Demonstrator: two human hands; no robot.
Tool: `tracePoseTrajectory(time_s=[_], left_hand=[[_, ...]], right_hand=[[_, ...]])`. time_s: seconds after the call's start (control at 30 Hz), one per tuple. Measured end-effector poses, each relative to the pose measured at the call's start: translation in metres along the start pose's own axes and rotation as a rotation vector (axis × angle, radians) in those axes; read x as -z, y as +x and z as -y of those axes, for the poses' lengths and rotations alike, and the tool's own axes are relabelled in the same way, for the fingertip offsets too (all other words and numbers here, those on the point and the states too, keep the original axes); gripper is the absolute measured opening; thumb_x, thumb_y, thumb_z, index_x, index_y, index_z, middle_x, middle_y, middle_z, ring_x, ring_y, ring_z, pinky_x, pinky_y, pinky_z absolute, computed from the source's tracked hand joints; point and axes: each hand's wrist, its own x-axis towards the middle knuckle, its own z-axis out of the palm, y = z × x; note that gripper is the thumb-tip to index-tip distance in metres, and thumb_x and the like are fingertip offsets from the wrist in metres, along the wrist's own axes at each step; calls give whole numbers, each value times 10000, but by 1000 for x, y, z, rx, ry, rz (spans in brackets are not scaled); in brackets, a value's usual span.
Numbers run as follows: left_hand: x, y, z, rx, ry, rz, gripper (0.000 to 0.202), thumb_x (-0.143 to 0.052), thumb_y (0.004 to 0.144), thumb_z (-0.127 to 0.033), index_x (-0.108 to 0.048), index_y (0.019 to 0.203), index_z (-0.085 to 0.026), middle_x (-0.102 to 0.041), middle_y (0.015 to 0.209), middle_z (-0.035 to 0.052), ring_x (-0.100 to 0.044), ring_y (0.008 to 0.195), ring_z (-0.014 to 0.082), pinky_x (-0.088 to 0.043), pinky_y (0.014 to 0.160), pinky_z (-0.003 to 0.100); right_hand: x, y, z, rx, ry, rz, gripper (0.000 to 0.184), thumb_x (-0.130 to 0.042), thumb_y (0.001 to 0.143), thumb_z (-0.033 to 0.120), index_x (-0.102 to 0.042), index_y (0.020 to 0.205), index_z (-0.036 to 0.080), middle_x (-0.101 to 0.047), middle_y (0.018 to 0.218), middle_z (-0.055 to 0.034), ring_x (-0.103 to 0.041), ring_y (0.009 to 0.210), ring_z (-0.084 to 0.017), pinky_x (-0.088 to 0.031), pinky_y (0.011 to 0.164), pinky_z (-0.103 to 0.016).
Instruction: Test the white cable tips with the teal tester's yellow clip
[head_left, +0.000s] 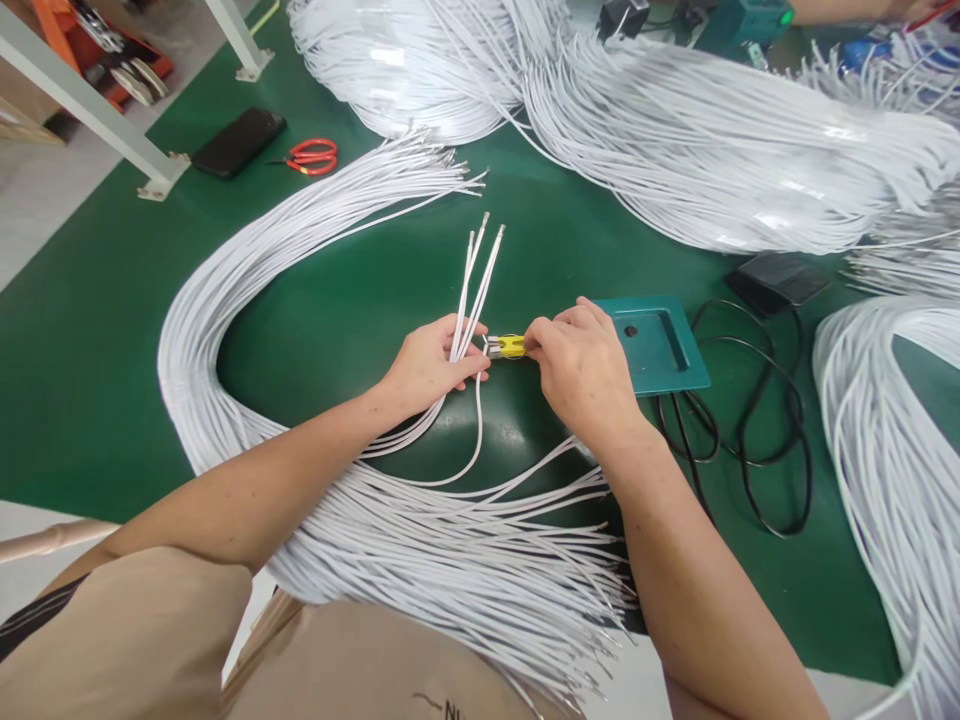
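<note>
Several white wires [480, 290] with metal-tipped ends stand up out of my left hand [435, 365], which is closed around them. One wire [480, 420] curves down from beside my left fingertips. My right hand [581, 370] grips a small yellow-handled tool [511, 346], whose metal end points at the left fingers. Whether it is pliers or cutters I cannot tell, since my fingers cover its back part. Its metal end is by the wire at my left fingertips. A curved bundle of white wires [202, 330] lies around and below my left forearm.
Larger white wire bundles [712, 150] lie at the back, another bundle [862, 400] at right. Beside my right hand is a teal metal plate [675, 345] with black cables [806, 450]. Red-handled scissors [313, 156] and a black phone [240, 142] lie at back left. Another person's arm [847, 10] shows top right.
</note>
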Motion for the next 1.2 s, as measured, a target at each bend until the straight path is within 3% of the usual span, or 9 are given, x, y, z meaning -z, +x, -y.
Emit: tracePoseTrajectory(time_s=[0.23, 0.33, 0.43, 0.5, 0.67, 0.77, 0.93, 1.13, 1.2], left_hand=[[-2, 4, 6, 0, 82, 4, 365, -735, 674, -194, -619, 1019, -167, -714, 775, 47, -704, 674, 179, -518, 501, 212], [-2, 4, 5, 37, 9, 30, 378, -743, 680, -196, -612, 1031, -149, -711, 772, 56, -709, 683, 181, -527, 519, 216], [0, 6, 5, 73, -67, 57, 390, -762, 674, -190, -613, 1029, -132, -708, 765, 60, -709, 677, 179, -536, 547, 226], [3, 7, 5, 95, -105, 66, 393, -773, 668, -184, -614, 1023, -126, -707, 767, 61, -708, 673, 174, -536, 568, 230], [14, 6, -1, 61, -163, 52, 436, -780, 673, -203, -604, 1066, -135, -700, 774, 46, -704, 702, 168, -497, 569, 210], [16, 4, -3, 27, -190, 80, 483, -778, 686, -238, -607, 1129, -150, -684, 778, 27, -684, 710, 145, -473, 568, 197], [14, 2, -4, 39, -194, 134, 355, -809, 650, -304, -672, 934, -143, -651, 757, 4, -608, 636, 92, -469, 593, 203], [16, 2, -6, 28, -158, 80, 324, -723, 742, -429, -710, 917, -156, -681, 868, 57, -622, 807, 134, -485, 692, 218], [17, 1, -5, 37, -133, 99, 338, -707, 755, -444, -723, 930, -155, -680, 842, 54, -608, 767, 128, -483, 695, 227]], right_hand=[[3, -1, 2, -24, -1, 7, 231, -421, 880, 119, -639, 856, 191, -622, 689, -47, -531, 840, -221, -307, 1085, -458], [8, -3, 0, -131, -56, -62, 204, -460, 910, 217, -633, 1011, 178, -686, 968, -104, -536, 1052, -270, -187, 1120, -570], [7, -8, -8, -312, -176, -144, 335, -440, 935, 277, -558, 1218, 144, -547, 1323, -192, -420, 1267, -344, -136, 1091, -654], [4, -10, -13, -346, -197, -143, 379, -425, 943, 286, -518, 1281, 140, -491, 1385, -205, -393, 1300, -359, -157, 1072, -668], [6, -9, -13, -302, -122, -182, 354, -432, 942, 269, -546, 1255, 148, -519, 1366, -184, -429, 1273, -340, -210, 1074, -620], [16, -7, 1, -109, 90, -188, 283, -450, 938, 246, -619, 1144, 150, -617, 1242, -145, -529, 1126, -270, -366, 1008, -474], [20, -11, 42, 355, 458, 109, 241, -492, 916, 203, -672, 760, 172, -686, 815, -73, -572, 800, -180, -463, 794, -324], [16, -23, 61, 159, 478, 625, 284, -582, 851, 221, -602, 569, 190, -542, 492, -25, -421, 460, -140, -337, 482, -301], [23, -19, 54, 99, 604, 693, 336, -571, 855, 224, -558, 520, 196, -530, 472, -3, -372, 414, -102, -304, 453, -278]])
